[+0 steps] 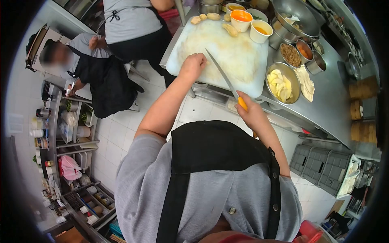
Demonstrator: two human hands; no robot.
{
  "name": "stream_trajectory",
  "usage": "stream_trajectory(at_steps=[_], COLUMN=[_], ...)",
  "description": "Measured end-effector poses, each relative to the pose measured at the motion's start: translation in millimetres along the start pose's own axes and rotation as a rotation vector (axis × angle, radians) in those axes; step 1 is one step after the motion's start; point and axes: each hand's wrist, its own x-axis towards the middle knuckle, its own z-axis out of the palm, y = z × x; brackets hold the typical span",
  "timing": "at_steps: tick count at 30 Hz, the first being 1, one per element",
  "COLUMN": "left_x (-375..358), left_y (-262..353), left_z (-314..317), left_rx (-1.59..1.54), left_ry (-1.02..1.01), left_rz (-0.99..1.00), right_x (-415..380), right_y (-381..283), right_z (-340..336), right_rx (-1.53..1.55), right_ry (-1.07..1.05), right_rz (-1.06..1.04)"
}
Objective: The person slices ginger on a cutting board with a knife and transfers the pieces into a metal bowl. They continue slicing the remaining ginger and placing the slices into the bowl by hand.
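Observation:
My right hand (252,112) is closed around the yellow handle of a long kitchen knife (223,75). The blade slants up and left over the white cutting board (239,67). At the board's left side my left hand (193,66) rests with fingers curled in; a tiny pale bit shows by the fingertips, and whatever they hold is hidden. Several knobby pieces of what looks like ginger (230,30) lie along the far edge. A metal bowl (298,90) to the right holds pale yellow slices (279,86).
White cups with orange (242,20) and yellow (260,31) contents stand at the board's far right corner. Beyond are metal tins, one with brown mince (291,55), and a large steel bowl (298,18). A folded pale cloth (304,83) lies nearby. Two people (133,28) are at left.

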Motion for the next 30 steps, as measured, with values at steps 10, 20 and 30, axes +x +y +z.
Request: stream_trajectory(at_steps=[10,20,30], left_x=[19.2,-10.9,-4.5], left_y=[2.1,-1.9,-7.0], left_z=[1.8,-2.3,2.5], left_rx=[0.068,-0.034,-0.007], left_ry=[-0.096,-0.014,0.083], left_rz=[0.058,0.238,0.174], right_x=[3.6,1.8,10.5], right_y=[-8.0,-1.8,-2.7], right_z=[-2.3,-5.4,-2.8], right_rx=[0.014,0.025,0.123], right_ry=[-0.02,0.018,-0.041], right_rz=[0.022,0.013,-0.025])
